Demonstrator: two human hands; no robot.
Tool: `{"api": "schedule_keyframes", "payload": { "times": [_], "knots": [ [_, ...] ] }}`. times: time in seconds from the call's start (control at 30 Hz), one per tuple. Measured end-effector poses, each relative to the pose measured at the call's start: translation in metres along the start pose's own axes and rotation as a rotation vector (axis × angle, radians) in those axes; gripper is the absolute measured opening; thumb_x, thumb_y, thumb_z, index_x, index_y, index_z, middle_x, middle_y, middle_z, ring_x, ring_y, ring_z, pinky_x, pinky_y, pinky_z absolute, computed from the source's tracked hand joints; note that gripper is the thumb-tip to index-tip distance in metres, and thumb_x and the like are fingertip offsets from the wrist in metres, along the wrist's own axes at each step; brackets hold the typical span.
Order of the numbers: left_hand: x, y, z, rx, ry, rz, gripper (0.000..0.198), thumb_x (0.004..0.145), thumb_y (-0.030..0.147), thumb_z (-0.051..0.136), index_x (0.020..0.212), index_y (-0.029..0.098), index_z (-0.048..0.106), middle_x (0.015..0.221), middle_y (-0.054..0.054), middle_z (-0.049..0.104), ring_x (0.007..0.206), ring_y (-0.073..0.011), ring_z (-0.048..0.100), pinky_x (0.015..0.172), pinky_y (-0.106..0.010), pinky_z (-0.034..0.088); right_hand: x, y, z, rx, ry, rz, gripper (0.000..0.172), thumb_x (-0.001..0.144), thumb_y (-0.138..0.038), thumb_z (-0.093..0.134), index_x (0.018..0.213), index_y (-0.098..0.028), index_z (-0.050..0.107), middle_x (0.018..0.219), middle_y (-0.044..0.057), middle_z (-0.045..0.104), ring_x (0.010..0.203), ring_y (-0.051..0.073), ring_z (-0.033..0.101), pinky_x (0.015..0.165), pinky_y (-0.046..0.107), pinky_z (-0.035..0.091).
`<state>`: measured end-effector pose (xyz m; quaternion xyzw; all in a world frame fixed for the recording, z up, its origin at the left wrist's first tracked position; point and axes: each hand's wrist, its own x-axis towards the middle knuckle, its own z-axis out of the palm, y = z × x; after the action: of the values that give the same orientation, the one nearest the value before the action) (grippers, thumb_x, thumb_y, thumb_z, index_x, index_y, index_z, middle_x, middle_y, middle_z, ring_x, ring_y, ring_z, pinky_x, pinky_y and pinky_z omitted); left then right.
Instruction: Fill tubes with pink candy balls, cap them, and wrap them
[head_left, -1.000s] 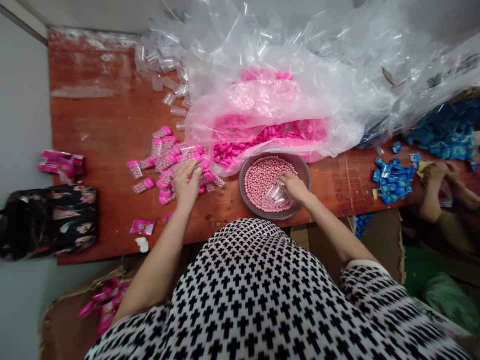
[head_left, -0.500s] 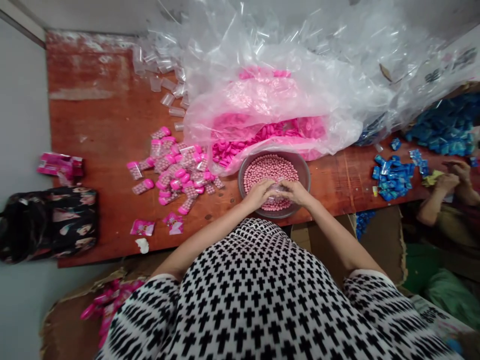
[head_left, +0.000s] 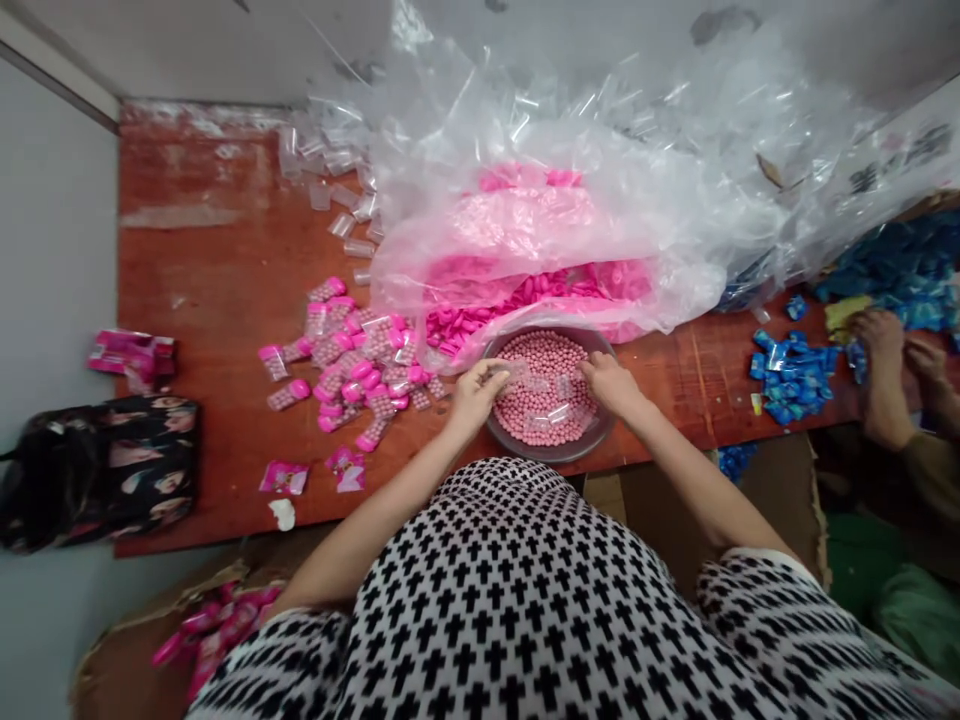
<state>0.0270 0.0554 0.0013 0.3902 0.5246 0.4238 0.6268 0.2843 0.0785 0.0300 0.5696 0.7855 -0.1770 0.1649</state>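
Note:
A dark round basin (head_left: 551, 453) full of pink beads (head_left: 544, 352) stands at the table's front edge. At its left rim, my left hand (head_left: 474, 395) is closed in a pinch on a small clear plastic tube (head_left: 514, 369). Over the right side of the basin, my right hand (head_left: 611, 384) is closed with fingertips low at the beads, on what looks like another clear tube (head_left: 568, 384); its outline is faint. A further clear plastic piece (head_left: 559, 415) lies on the beads between my hands.
Bead-filled tubes with pink caps (head_left: 360, 370) are heaped left of the basin. Behind it lies an open plastic bag (head_left: 540, 225) of pink caps. Clear tubes (head_left: 345, 225) lie back left. Blue packets (head_left: 795, 375) are at right, near another person's hands (head_left: 885, 340). A floral bag (head_left: 142, 460) is far left.
My hands were together over the middle of the basin. Now they are apart, the left at the left rim and the right further right. The view has tilted slightly upward.

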Motion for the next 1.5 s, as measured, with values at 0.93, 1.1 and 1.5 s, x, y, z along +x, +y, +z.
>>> {"api": "schedule_keyframes", "payload": {
  "times": [0.93, 1.1, 1.5],
  "knots": [
    [-0.003, -0.039, 0.016, 0.751, -0.319, 0.185, 0.03, 0.085, 0.022, 0.05, 0.112, 0.019, 0.062, 0.113, -0.008, 0.066, 0.105, -0.0208, 0.062, 0.094, -0.037, 0.047, 0.103, -0.056, 0.051, 0.118, -0.06, -0.101, 0.031, 0.081, -0.001, 0.036, 0.096, -0.001, 0.063, 0.098, 0.028, 0.063, 0.095, 0.028, 0.056, 0.081, 0.038, 0.04],
    [-0.013, -0.031, -0.014, 0.668, 0.045, 0.149, 0.026, 0.084, 0.024, 0.052, 0.106, 0.018, 0.065, 0.1, -0.008, 0.069, 0.092, -0.0205, 0.065, 0.085, -0.037, 0.051, 0.117, -0.079, 0.057, 0.339, -0.077, -0.294, 0.022, 0.078, -0.006, 0.051, 0.096, -0.009, 0.063, 0.099, 0.017, 0.066, 0.091, 0.021, 0.059, 0.08, 0.03, 0.041],
    [0.011, -0.027, 0.009, 0.36, -0.023, 0.078, 0.029, 0.078, 0.025, 0.06, 0.106, 0.016, 0.064, 0.103, -0.008, 0.069, 0.088, -0.0205, 0.065, 0.082, -0.036, 0.052, 0.053, -0.057, 0.04, 1.46, 0.062, -0.206, 0.031, 0.069, -0.031, 0.069, 0.096, -0.021, 0.057, 0.09, 0.0, 0.064, 0.083, 0.016, 0.06, 0.078, 0.03, 0.048]
  ]
}}
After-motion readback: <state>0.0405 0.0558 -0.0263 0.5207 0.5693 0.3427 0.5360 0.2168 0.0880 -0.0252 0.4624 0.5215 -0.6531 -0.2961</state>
